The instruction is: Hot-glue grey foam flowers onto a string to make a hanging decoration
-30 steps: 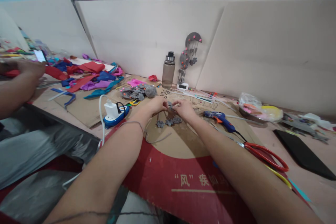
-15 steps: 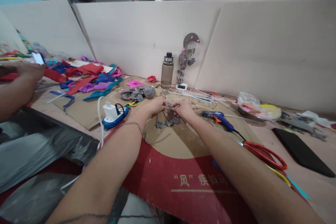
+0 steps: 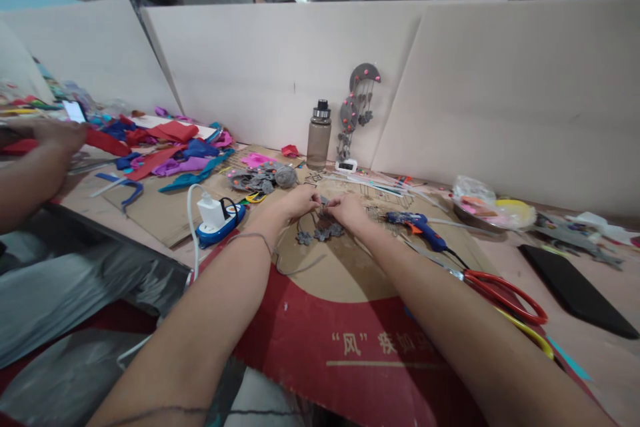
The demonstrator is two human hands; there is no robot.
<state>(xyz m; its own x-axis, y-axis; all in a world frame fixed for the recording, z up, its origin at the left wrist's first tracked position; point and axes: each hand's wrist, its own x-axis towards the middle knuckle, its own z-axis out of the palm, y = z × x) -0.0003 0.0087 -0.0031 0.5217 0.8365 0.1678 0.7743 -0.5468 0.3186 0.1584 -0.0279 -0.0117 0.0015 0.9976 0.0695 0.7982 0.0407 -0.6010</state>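
Note:
My left hand and my right hand meet over the brown cardboard, fingers pinched together on a small grey felt piece between them. Beneath my fingers hang or lie several grey felt flowers, joined to thin grey strings; the exact grip is partly hidden by my fingertips. A loose strand of grey yarn curls on the cardboard nearer to me. Right of my right hand lies a blue glue gun. To the left, a grey yarn ball rests beside grey felt pieces with coloured dots.
A blue power strip with a white plug stands left. Red-handled scissors, a black phone and a bowl are on the right. A bottle stands behind. Another person's hand is at far left.
My right hand has shifted slightly, its fingers curling closer over the small felt piece. My left hand stays nearly in place. The felt flowers have barely moved.

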